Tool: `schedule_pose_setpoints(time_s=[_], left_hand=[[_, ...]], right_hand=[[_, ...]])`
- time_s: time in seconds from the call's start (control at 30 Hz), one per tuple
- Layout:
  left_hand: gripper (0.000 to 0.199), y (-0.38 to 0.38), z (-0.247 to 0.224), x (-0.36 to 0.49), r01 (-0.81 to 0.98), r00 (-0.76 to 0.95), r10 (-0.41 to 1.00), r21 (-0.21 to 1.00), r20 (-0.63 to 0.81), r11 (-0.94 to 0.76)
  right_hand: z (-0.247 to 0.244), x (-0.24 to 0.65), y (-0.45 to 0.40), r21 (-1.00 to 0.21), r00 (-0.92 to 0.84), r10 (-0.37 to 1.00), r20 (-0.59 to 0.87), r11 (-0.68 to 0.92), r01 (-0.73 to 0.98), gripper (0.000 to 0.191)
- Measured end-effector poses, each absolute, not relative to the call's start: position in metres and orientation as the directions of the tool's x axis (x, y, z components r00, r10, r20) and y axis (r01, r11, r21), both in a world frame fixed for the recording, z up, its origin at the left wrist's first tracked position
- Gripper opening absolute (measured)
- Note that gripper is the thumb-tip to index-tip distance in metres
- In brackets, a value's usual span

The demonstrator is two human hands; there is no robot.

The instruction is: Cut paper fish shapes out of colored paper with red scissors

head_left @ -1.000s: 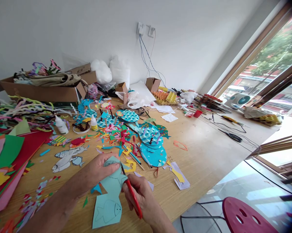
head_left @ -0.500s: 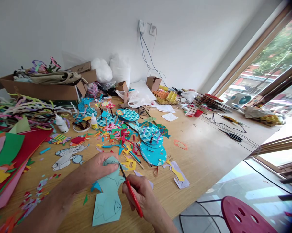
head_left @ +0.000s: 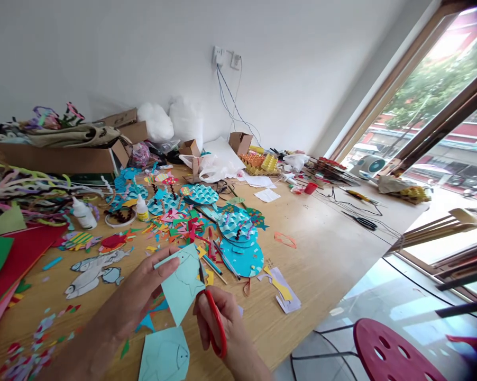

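My left hand (head_left: pixel 151 280) pinches a light teal piece of paper (head_left: pixel 183 280) between thumb and fingers. A fish is drawn on it in dark line. Red-handled scissors (head_left: pixel 218 325) are in my right hand (head_left: pixel 222 315), their blades upright against the paper's right edge near the drawn tail. Below, flat on the table, lies a second teal paper (head_left: pixel 165 353) with another drawn fish. Blue scraps (head_left: pixel 146 323) rest beside my left wrist. Cut-out grey and white paper fish (head_left: pixel 83 280) lie to the left.
Beyond my hands are a blue disc craft (head_left: pixel 244 256), colourful paper scraps (head_left: pixel 183 222) and glue bottles (head_left: pixel 83 214). Pipe cleaners (head_left: pixel 32 185) and a cardboard box (head_left: pixel 75 159) stand at the left back. Black scissors (head_left: pixel 359 219) lie right; a red stool (head_left: pixel 389 349) stands beyond the table edge.
My left hand has turned and raised the upper teal paper, which now shows apart from the lower one. The scissors have moved along its right edge. The whole view has shifted rightward.
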State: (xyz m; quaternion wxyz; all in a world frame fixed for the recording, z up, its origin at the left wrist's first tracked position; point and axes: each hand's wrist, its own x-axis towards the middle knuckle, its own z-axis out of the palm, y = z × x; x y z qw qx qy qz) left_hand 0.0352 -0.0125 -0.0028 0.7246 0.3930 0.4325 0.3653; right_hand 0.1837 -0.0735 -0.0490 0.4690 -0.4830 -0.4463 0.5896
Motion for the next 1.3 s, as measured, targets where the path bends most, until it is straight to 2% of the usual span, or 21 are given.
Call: schedule_pose_setpoints(time_s=[0.17, 0.3, 0.43, 0.87, 1.3], left_hand=[[0.027, -0.019, -0.007, 0.047, -0.233, 0.372, 0.882, 0.891, -0.289, 0.39], [0.021, -0.018, -0.003, 0.052, -0.275, 0.286, 0.923, 0.901, -0.257, 0.336], [0.018, -0.017, -0.002, 0.052, -0.3, 0.272, 0.932, 0.899, -0.239, 0.318], [0.017, -0.019, -0.004, 0.052, -0.22, 0.206, 0.945, 0.929, -0.253, 0.297], [0.02, -0.02, -0.006, 0.052, -0.181, 0.251, 0.939, 0.941, -0.237, 0.286]], right_hand=[[-0.051, 0.177, -0.074, -0.97, -0.075, 0.987, -0.14, -0.152, -0.187, 0.057], [-0.051, 0.174, -0.076, -0.966, -0.093, 0.98, -0.175, -0.189, -0.178, 0.059], [-0.052, 0.172, -0.076, -0.965, -0.095, 0.977, -0.191, -0.204, -0.164, 0.059], [-0.051, 0.175, -0.076, -0.993, -0.076, 0.995, -0.062, -0.07, -0.098, 0.056], [-0.048, 0.174, -0.077, -0.994, -0.037, 0.995, -0.088, -0.09, -0.054, 0.058]])
